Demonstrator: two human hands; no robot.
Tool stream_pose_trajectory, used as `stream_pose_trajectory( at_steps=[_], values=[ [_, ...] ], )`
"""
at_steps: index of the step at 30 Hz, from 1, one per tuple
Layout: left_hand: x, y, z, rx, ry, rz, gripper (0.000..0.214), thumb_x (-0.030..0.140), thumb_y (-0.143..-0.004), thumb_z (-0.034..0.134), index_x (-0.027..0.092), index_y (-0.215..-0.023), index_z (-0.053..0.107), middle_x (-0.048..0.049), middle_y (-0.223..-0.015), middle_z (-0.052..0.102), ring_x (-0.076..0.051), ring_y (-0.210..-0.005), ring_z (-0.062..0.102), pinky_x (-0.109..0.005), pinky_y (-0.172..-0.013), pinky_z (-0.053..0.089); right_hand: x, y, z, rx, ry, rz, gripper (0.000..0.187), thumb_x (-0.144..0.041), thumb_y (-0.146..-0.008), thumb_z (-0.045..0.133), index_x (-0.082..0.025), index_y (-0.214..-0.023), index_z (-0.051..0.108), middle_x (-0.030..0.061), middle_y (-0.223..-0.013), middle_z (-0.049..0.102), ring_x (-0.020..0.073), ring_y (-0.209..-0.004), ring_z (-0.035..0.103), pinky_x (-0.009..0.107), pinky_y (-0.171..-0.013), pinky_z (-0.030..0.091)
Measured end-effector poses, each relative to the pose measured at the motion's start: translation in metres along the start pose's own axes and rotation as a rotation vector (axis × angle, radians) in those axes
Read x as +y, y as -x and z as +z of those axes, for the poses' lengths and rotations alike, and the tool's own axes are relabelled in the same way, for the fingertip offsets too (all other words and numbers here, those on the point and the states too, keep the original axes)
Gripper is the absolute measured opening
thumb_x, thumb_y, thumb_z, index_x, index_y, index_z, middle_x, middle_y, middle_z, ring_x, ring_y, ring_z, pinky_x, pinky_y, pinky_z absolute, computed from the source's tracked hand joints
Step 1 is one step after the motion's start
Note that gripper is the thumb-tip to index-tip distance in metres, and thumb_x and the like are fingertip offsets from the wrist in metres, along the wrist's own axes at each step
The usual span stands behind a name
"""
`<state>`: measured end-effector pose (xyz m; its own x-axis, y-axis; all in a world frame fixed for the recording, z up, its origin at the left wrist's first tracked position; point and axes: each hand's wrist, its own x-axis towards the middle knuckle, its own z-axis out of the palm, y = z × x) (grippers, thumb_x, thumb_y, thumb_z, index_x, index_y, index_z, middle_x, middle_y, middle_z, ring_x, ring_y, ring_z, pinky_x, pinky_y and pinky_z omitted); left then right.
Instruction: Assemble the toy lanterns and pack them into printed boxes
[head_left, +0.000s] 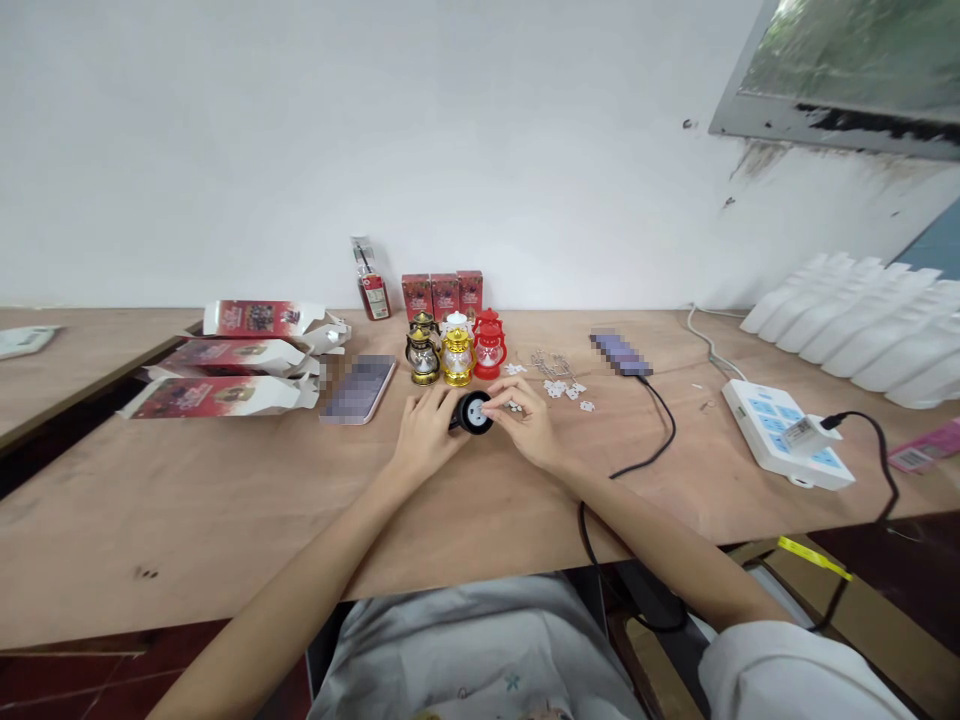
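Note:
My left hand (430,428) is closed around a small black lantern base (458,424), its round end turned up toward me. A white disc (476,412) with dark slots sits inside the black rim. My right hand (525,425) has thumb and fingertips pinched together at the disc's right edge; whatever they hold is too small to make out. Just beyond stand several mini lanterns: a gold one (457,358), a red one (489,345), bronze ones (423,355) and a white one (456,321). Small white tags (556,388) and thin metal chains (551,362) lie right of them.
Opened red boxes (225,397) and a phone (360,388) lie left. Small red boxes (444,295) and a bottle (375,295) stand by the wall. Rightward are a cabled phone (621,354), a power strip (784,435) and a row of white plastic pieces (862,320).

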<state>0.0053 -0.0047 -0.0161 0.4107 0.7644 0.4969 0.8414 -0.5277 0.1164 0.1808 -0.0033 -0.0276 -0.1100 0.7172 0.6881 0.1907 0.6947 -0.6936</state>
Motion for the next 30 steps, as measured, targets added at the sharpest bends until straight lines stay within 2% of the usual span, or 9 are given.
stream_pose_trajectory(
  at_steps=[11, 18, 30],
  values=[
    [-0.0003, -0.0004, -0.0014, 0.010, 0.008, -0.004, 0.037, 0.023, -0.076, 0.059, 0.021, -0.112, 0.052, -0.0079, -0.113, 0.061, -0.025, -0.100, 0.057, -0.034, -0.077, 0.035, 0.0045, 0.0005, -0.0005, -0.061, -0.123, 0.090, 0.015, -0.038, -0.081, 0.062, -0.024, -0.080, 0.068, 0.0041, -0.095, 0.060, 0.0179, -0.095, 0.057, 0.035, -0.088, 0.045],
    [-0.0009, 0.0004, -0.0015, 0.020, -0.005, 0.036, 0.036, 0.018, -0.077, 0.056, 0.021, -0.112, 0.052, -0.0075, -0.115, 0.060, -0.024, -0.104, 0.056, -0.034, -0.078, 0.033, 0.0068, -0.0006, 0.0025, 0.015, -0.268, 0.154, 0.011, -0.034, -0.072, 0.071, -0.024, -0.076, 0.070, 0.0028, -0.088, 0.063, 0.0163, -0.085, 0.060, 0.033, -0.081, 0.048],
    [-0.0018, 0.0016, -0.0015, 0.019, -0.057, 0.046, 0.038, 0.014, -0.074, 0.055, 0.021, -0.112, 0.054, -0.0087, -0.113, 0.060, -0.026, -0.102, 0.055, -0.036, -0.076, 0.033, 0.0095, 0.0000, 0.0027, -0.007, -0.243, 0.172, 0.014, -0.038, -0.069, 0.073, -0.024, -0.072, 0.072, 0.0027, -0.086, 0.065, 0.0162, -0.084, 0.061, 0.034, -0.081, 0.049]
  ],
)
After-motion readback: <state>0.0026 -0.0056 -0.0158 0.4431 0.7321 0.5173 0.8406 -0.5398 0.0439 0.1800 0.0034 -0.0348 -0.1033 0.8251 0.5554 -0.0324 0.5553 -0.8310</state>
